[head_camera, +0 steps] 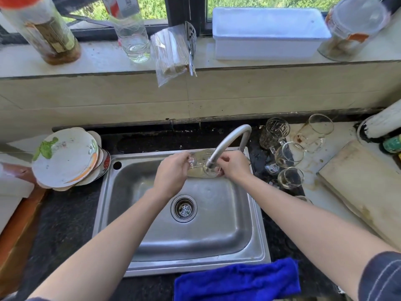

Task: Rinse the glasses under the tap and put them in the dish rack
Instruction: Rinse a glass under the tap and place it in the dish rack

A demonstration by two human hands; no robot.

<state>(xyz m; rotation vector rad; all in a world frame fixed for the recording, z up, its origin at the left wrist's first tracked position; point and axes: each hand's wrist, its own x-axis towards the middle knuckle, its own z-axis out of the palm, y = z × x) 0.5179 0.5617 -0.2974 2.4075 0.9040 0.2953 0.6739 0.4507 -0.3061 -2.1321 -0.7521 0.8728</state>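
Note:
A clear glass (200, 169) lies on its side under the spout of the grey tap (227, 142), over the back of the steel sink (152, 246). My left hand (173, 172) grips its left end and my right hand (233, 167) grips its right end. Whether water runs I cannot tell. Several more glasses stand on the counter right of the sink: a patterned mug (274, 132), a stained mug (315, 131), and two tumblers (289, 154) (290, 178). No dish rack is in view.
A stack of dirty plates (65, 157) leans at the sink's left. A blue cloth (236, 281) lies on the front edge. A cutting board (364, 187) sits at the right. Bottles, a jar, a white box (267, 33) and a bag of skewers (171, 53) line the windowsill.

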